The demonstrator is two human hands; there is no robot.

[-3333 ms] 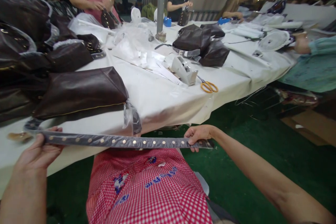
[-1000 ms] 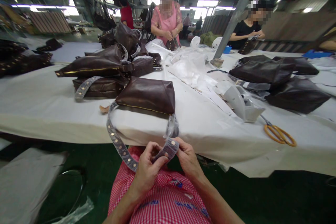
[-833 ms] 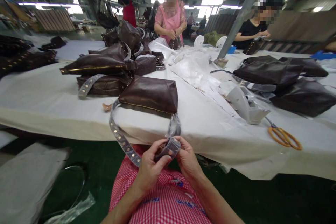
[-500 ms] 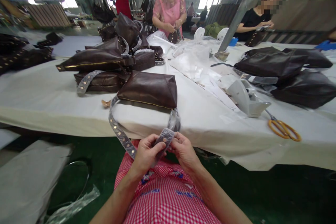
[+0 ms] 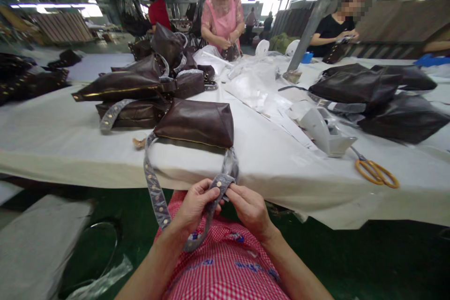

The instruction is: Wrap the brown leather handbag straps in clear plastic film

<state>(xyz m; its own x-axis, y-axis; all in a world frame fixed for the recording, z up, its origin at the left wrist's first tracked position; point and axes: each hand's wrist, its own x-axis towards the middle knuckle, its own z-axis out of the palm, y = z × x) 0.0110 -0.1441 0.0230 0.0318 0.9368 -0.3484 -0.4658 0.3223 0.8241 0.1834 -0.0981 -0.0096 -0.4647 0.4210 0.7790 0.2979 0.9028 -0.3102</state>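
Observation:
A dark brown leather bag [image 5: 197,123] lies near the front edge of the white table [image 5: 52,140]. Its studded strap [image 5: 154,192], wrapped in clear plastic, hangs off the edge in a loop down to my lap. My left hand [image 5: 195,205] is closed on the strap near its right end, thumb by a brass stud. My right hand [image 5: 248,206] pinches the same stretch of strap from the right, fingertips meeting the left hand's.
More brown bags [image 5: 130,86] are piled behind, others [image 5: 372,89] at the right. A white tape dispenser [image 5: 326,133] and orange-handled scissors [image 5: 376,172] lie right of the bag. Plastic sheets [image 5: 253,79] cover the middle. People work across the table; a metal post [image 5: 312,14] rises there.
Earlier the strap was stretched straight between my wide-apart hands. Now both hands are together on its right end, and the loop has slid down onto my lap.

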